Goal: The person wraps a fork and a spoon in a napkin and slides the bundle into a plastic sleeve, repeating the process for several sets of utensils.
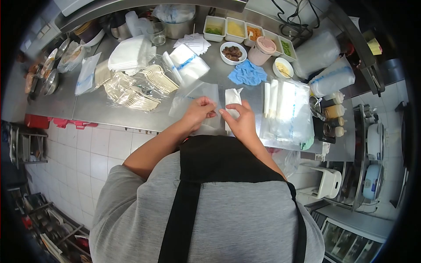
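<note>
Both hands pinch the clear bag [206,98]: left hand [198,111], right hand [240,122]. Napkin [232,98] sits just past right fingers. Best hold the mouth taut.

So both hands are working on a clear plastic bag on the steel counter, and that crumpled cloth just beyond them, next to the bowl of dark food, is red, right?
Not quite: the crumpled cloth is blue, not red, as the head view shows. The rest holds: both the left hand and right hand work on a clear plastic bag on the steel counter, and the cloth lies beside the bowl of dark food.
</note>
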A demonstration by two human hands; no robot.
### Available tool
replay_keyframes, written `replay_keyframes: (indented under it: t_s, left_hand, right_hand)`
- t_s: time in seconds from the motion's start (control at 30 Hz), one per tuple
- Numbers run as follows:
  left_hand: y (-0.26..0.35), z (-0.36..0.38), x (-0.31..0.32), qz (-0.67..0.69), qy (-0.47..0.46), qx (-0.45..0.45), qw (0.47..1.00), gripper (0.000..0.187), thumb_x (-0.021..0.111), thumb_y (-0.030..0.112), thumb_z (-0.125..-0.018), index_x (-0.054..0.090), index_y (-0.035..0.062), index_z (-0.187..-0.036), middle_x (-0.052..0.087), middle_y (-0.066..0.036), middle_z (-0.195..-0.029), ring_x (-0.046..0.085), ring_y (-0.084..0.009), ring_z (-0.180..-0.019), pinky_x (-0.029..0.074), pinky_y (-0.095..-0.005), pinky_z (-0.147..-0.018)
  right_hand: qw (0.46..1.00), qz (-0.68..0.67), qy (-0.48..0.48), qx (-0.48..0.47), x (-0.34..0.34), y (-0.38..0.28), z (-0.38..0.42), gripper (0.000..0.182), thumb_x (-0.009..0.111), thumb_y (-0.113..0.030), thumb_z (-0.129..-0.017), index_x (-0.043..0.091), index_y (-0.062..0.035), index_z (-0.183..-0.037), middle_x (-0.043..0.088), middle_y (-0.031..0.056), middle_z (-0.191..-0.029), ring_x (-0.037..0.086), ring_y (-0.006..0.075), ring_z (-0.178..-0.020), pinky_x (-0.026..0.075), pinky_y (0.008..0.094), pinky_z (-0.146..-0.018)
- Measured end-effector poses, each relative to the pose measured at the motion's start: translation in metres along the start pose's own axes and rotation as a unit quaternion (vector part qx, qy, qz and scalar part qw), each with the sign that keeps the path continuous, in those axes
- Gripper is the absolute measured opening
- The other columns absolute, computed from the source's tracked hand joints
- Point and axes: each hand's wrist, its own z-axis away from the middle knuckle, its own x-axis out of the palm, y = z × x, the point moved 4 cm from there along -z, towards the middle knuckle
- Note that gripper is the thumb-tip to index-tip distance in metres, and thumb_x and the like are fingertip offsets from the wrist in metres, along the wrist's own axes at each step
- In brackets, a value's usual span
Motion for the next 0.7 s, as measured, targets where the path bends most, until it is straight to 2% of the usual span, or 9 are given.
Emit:
replay_keyframes:
  t_s: [0.2, 0.3, 0.4, 0.5, 0.6, 0.63, 0.7]
  left_hand:
    - [0.007, 0.003, 0.003, -0.03, -0.018, 0.054, 0.998, 0.02, 0.075, 0.002, -0.077, 0.058, 0.0047, -0.088, 0.062, -0.005, -0.078, 0.058, -0.0125, -0.067, 0.047, -0.0241, -0.062]
    - [0.007, 0.002, 0.003, -0.102, -0.04, 0.049, 0.993, 0.028, 0.078, 0.007, -0.077, 0.057, 0.0066, -0.095, 0.062, -0.003, -0.082, 0.059, -0.0112, -0.07, 0.048, -0.0256, -0.065]
    - [0.008, 0.007, 0.012, -0.056, -0.04, 0.057, 0.996, 0.027, 0.078, 0.008, -0.077, 0.056, 0.0073, -0.092, 0.062, -0.002, -0.08, 0.057, -0.0096, -0.068, 0.046, -0.0242, -0.062]
    - [0.017, -0.002, 0.003, -0.06, -0.059, 0.047, 0.995, 0.026, 0.076, 0.007, -0.077, 0.053, 0.0062, -0.089, 0.059, -0.002, -0.076, 0.055, -0.0089, -0.067, 0.044, -0.0242, -0.058]
    - [0.024, -0.015, -0.02, -0.134, -0.017, 0.13, 0.982, 0.02, 0.073, 0.005, -0.077, 0.054, 0.0071, -0.083, 0.057, -0.001, -0.072, 0.054, -0.0092, -0.066, 0.045, -0.0241, -0.06]
    - [0.026, -0.016, -0.026, -0.216, 0.003, 0.179, 0.96, 0.019, 0.071, 0.003, -0.076, 0.054, 0.0071, -0.082, 0.057, -0.002, -0.073, 0.055, -0.0112, -0.066, 0.045, -0.0254, -0.061]
    - [0.041, -0.009, -0.025, -0.375, 0.043, 0.272, 0.885, 0.016, 0.068, 0.0, -0.074, 0.054, 0.007, -0.079, 0.057, -0.003, -0.076, 0.058, -0.0153, -0.066, 0.047, -0.0279, -0.062]
  right_hand:
    - [1.0, 0.021, 0.011, -0.018, 0.003, -0.001, 0.006, 0.034, 0.08, -0.028, -0.072, 0.068, -0.0005, -0.088, 0.056, 0.018, -0.088, 0.057, 0.0305, -0.068, 0.046, 0.0382, -0.061]
    - [0.999, 0.016, 0.008, -0.027, 0.005, -0.004, 0.006, 0.03, 0.08, -0.026, -0.072, 0.068, -0.0017, -0.086, 0.057, 0.0169, -0.087, 0.058, 0.0304, -0.069, 0.047, 0.0387, -0.062]
    - [0.999, -0.043, -0.002, -0.007, 0.014, 0.004, 0.007, 0.026, 0.08, -0.024, -0.072, 0.068, -0.0028, -0.082, 0.058, 0.0159, -0.085, 0.058, 0.0304, -0.07, 0.047, 0.0381, -0.063]
    - [0.999, -0.046, 0.018, 0.023, 0.021, 0.037, 0.003, 0.022, 0.078, -0.022, -0.073, 0.068, -0.0028, -0.079, 0.059, 0.0155, -0.084, 0.059, 0.0292, -0.071, 0.046, 0.0366, -0.064]
    - [0.99, -0.054, 0.035, 0.127, 0.006, 0.053, 0.0, 0.019, 0.076, -0.02, -0.075, 0.067, -0.0031, -0.077, 0.063, 0.0176, -0.09, 0.062, 0.03, -0.079, 0.048, 0.0346, -0.071]
    - [0.987, -0.045, 0.019, 0.155, 0.002, 0.055, 0.0, 0.017, 0.074, -0.019, -0.076, 0.067, -0.0034, -0.077, 0.064, 0.0194, -0.094, 0.065, 0.0314, -0.085, 0.049, 0.0353, -0.076]
    - [0.995, 0.022, 0.07, 0.074, 0.008, 0.07, 0.004, 0.017, 0.073, -0.02, -0.075, 0.068, -0.0034, -0.077, 0.064, 0.0203, -0.094, 0.065, 0.0327, -0.084, 0.049, 0.037, -0.074]
